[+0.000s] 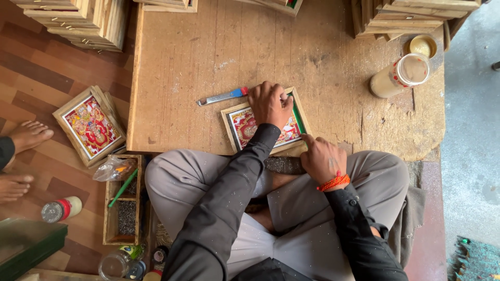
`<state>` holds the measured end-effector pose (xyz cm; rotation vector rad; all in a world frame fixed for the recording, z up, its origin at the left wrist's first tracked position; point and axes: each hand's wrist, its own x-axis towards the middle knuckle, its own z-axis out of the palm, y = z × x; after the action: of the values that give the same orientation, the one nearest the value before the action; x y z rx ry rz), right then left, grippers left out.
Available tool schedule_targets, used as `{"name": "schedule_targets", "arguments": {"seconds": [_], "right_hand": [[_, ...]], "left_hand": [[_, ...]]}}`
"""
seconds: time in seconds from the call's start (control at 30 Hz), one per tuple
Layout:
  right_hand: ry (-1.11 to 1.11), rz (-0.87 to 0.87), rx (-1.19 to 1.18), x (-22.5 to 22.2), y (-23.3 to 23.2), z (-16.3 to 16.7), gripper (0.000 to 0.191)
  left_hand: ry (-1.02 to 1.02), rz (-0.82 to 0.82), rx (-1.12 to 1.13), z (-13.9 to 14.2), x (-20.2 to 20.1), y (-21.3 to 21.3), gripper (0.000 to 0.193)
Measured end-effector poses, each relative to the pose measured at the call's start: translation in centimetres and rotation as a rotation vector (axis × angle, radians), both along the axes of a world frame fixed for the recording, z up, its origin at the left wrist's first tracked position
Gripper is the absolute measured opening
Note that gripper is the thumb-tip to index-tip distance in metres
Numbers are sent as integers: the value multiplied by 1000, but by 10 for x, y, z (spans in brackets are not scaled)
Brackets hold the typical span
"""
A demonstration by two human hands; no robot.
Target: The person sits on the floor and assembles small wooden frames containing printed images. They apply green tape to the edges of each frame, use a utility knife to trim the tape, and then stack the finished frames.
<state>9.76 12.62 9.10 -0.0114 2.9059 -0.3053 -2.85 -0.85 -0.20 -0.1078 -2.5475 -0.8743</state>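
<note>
Left hand (270, 104) lies palm-down on the small wooden picture frame with a red-and-gold printed image (245, 127); its grip is a flat press on the frame's upper edge, fingers curled over the far rail, apparently to keep it from sliding. Right hand (323, 158) sits at the frame's near right corner, fingers pinched at the edge beside the green strip (298, 118) along the frame's right side; whether it actually pinches something there I cannot tell. The frame rests on the near edge of the low worn wooden bench (312, 67), just ahead of the crossed legs in grey trousers, so both hands reach it with elbows tucked. Touching the left hand's knuckles is a metal blade tool with a blue-and-red handle (221, 97), parked within reach. Well apart at the far right are a cream plastic jar lying on its side (398, 75) and its yellow lid (422, 46). On the floor to the left: finished frames in a stack (91, 125), and a wooden tray holding small dark nails (124, 208). Another person's bare feet (23, 151) at the left edge.
</note>
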Motion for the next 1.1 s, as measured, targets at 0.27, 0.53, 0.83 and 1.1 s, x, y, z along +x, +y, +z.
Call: {"name": "schedule_targets", "arguments": {"seconds": [0.27, 0.53, 0.83, 1.1], "right_hand": [[211, 13, -172, 9, 12, -6, 53], [174, -37, -134, 7, 15, -9, 53], [138, -32, -137, 8, 15, -7, 54], [132, -36, -124, 11, 16, -9, 60]], "left_hand": [[76, -315, -117, -20, -10, -17, 10], [-69, -593, -386, 3, -18, -50, 28], [4, -952, -545, 19, 36, -31, 35], [-199, -859, -589, 30, -4, -43, 43]]}}
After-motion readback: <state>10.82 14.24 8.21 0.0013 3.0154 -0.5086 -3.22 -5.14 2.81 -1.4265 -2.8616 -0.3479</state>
